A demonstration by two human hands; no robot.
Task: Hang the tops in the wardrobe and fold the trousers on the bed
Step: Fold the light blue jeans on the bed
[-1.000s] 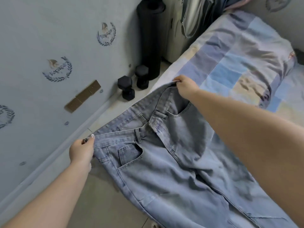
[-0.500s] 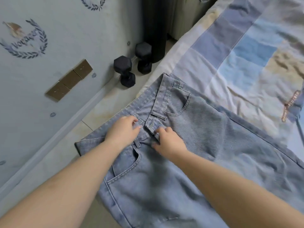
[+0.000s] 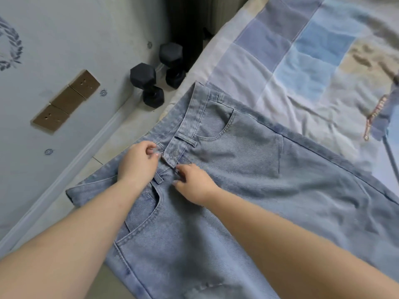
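Note:
Light blue jeans (image 3: pixel 248 184) lie front up on the bed (image 3: pixel 306 61), with the waistband hanging over the bed's left edge above the floor. The waistband is undone at the fly. My left hand (image 3: pixel 138 162) pinches the left waistband end at the fly, fingers curled. My right hand (image 3: pixel 194 182) sits just right of it, fingers curled on the denim at the fly below the other waistband flap. No tops or wardrobe are in view.
Two black hexagonal dumbbells (image 3: pixel 151 83) stand on the tiled floor between the wall and the bed. Brown socket plates (image 3: pixel 67 100) sit low on the patterned wall at left. A checked blue and beige bedspread covers the bed.
A second ago my hands held the waistband's two outer corners stretched apart. They let go, the jeans dropped flat, and both hands came together at the fly.

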